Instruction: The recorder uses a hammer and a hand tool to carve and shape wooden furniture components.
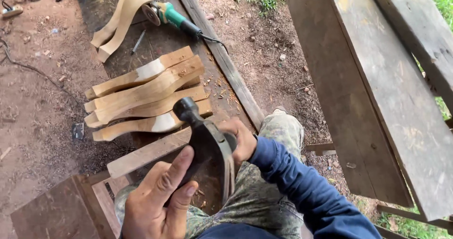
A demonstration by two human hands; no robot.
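1. Dark, worn metal makes up the hand plane with a round black knob (207, 144) that sits at the centre of the view, its knob pointing toward 11 o'clock.
2. The left hand (158, 199) closes round the plane's near end at 7 o'clock, thumb laid along its side and fingers curled under.
3. The right hand (243, 140), in a dark blue sleeve, is wrapped on the plane's far side at 2 o'clock of the tool; what lies under its palm is hidden.
4. The plane sits over a pale straight wooden batten (146, 154) that runs from 8 o'clock toward the hands, its near edge lying above a brown slatted wooden frame (89, 201) at the lower left.
5. Just beyond, at 11 o'clock, lies a stack of curved pale wooden leg blanks (146, 95), their ends fanned and edges overlapping, close to the plane's knob.
6. Farther out at 12 o'clock rest two more curved blanks (125, 12) and a green-bodied angle grinder with a black cord (172, 16), well apart from the hands.
7. A long dark plank (222, 55) borders the work area; bare sawdust-strewn earth lies open at 9 o'clock.
8. Weathered grey wooden boards (377, 88) crowd the side at 3 o'clock, above camouflage trousers (264, 192).
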